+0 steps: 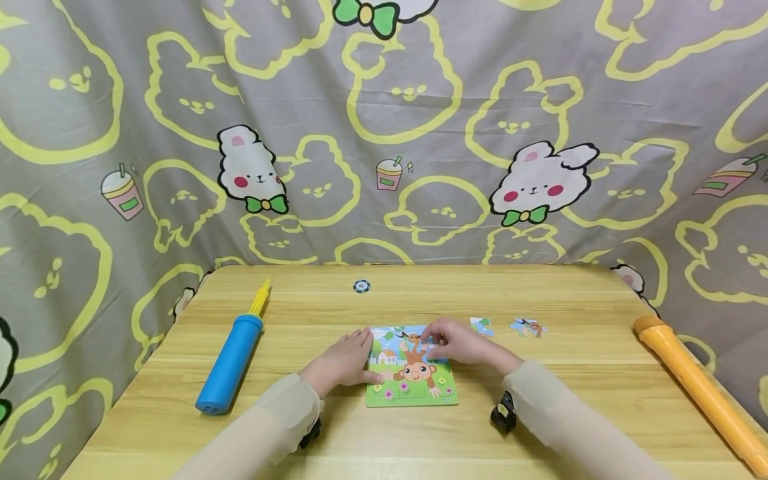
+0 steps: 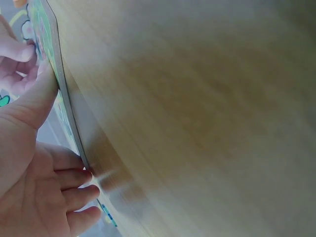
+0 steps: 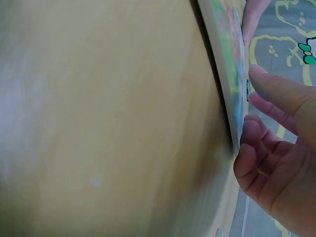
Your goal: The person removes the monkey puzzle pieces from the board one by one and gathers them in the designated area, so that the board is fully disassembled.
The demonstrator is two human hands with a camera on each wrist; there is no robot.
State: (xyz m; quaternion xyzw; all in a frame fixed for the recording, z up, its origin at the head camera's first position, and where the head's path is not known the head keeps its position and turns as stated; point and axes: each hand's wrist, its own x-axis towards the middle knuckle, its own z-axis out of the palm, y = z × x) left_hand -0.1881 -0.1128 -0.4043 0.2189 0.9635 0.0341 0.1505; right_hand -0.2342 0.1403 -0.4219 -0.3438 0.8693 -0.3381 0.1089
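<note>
A flat jigsaw puzzle (image 1: 411, 395) with a monkey, a house and flowers lies on the table between the two hands. My left hand (image 1: 345, 359) rests along its left edge, thumb on the near part and fairly straight fingers by the far corner. My right hand (image 1: 462, 341) reaches over the upper right of the puzzle. In the right wrist view, the fingers (image 3: 252, 133) of that hand are loosely bent at the board's edge, and no piece shows between them and the thumb. Two loose puzzle pieces lie beyond it: a blue-green piece (image 1: 481, 326) and a piece with a brown animal (image 1: 529, 327).
On the left lies a blue hand pump (image 1: 231, 363) with a yellow nozzle. An orange tube (image 1: 696, 387) lies along the right edge. A dark round chip (image 1: 362, 286) is near the back of the wooden table (image 1: 300, 293). Behind hangs a patterned grey curtain (image 1: 420, 220).
</note>
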